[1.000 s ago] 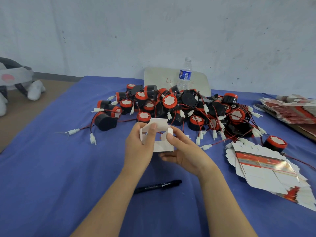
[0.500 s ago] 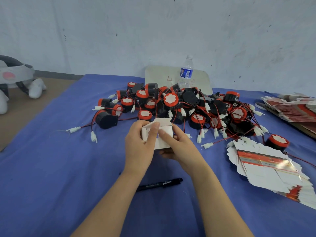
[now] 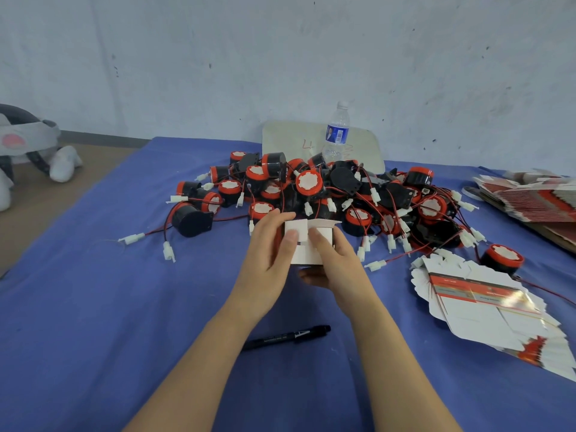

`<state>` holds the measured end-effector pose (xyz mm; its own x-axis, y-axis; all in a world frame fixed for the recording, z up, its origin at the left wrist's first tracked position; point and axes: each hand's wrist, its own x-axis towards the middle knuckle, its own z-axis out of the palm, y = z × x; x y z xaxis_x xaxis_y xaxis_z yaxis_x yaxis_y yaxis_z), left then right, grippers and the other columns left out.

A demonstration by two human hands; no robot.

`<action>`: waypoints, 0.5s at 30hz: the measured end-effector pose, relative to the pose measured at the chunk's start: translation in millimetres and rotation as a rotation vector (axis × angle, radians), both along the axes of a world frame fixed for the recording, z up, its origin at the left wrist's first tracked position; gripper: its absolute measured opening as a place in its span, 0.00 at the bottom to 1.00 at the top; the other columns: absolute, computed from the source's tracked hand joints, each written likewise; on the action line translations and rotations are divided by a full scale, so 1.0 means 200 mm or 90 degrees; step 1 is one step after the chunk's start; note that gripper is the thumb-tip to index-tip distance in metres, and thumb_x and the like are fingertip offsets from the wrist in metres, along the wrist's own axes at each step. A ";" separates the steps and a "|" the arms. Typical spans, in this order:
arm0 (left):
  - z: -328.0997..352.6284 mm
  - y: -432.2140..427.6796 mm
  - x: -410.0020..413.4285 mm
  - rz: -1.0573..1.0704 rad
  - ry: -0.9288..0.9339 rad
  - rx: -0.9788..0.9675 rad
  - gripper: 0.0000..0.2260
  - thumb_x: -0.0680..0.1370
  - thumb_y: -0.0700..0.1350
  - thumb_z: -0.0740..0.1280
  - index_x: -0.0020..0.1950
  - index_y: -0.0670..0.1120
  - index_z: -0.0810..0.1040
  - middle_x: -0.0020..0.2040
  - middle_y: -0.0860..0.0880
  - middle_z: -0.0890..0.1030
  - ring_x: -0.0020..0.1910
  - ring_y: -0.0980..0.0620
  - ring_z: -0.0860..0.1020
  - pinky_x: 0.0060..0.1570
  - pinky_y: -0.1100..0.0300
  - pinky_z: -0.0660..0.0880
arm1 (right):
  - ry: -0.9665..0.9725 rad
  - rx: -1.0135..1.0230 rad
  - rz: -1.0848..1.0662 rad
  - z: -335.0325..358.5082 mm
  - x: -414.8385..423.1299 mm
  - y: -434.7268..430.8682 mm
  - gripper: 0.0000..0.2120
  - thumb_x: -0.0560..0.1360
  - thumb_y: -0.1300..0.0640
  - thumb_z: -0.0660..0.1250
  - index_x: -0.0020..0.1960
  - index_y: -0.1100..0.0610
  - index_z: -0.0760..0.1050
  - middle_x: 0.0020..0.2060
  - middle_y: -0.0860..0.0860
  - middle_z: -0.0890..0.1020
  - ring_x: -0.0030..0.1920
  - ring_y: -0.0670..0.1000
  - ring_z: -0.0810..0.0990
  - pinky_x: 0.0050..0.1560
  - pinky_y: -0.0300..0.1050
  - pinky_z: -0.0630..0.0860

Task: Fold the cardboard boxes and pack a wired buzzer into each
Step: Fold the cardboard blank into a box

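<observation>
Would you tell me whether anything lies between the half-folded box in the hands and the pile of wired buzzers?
Nothing visible does. The left hand and right hand hold the cardboard box, and the pile of wired buzzers begins directly behind it.

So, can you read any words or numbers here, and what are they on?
"4", in red handwriting, on the white board behind the water bottle.
A second red mark on that board: half hidden, unreadable.
Print on the bottle's blue label: too small to read.
White print on the black pen: too small to read.
Print on the flat cartons, along the red band: blurred.
On the half-folded box: no print shows.
</observation>
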<state>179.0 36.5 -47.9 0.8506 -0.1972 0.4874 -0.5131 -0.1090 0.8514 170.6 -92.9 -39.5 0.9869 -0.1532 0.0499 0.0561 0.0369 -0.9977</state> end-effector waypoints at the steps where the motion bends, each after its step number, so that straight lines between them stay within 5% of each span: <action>1: 0.00 0.00 0.00 0.011 -0.003 0.014 0.09 0.78 0.57 0.56 0.58 0.65 0.67 0.64 0.61 0.70 0.65 0.65 0.67 0.60 0.73 0.66 | -0.003 -0.009 -0.006 0.00 0.00 0.00 0.07 0.80 0.50 0.61 0.56 0.48 0.75 0.44 0.51 0.81 0.33 0.44 0.82 0.34 0.42 0.80; 8: -0.02 0.01 0.02 0.080 0.011 0.015 0.11 0.80 0.44 0.62 0.59 0.57 0.69 0.54 0.60 0.75 0.54 0.60 0.75 0.46 0.70 0.74 | -0.021 -0.069 -0.018 0.00 0.00 0.02 0.10 0.78 0.46 0.63 0.57 0.47 0.74 0.47 0.51 0.81 0.43 0.50 0.83 0.35 0.45 0.81; 15: -0.01 0.03 0.03 0.162 0.058 -0.007 0.14 0.79 0.36 0.60 0.52 0.57 0.72 0.51 0.55 0.78 0.51 0.57 0.76 0.46 0.59 0.76 | -0.051 -0.039 0.082 0.01 -0.02 0.03 0.06 0.78 0.50 0.65 0.55 0.44 0.76 0.39 0.48 0.82 0.38 0.46 0.83 0.36 0.40 0.80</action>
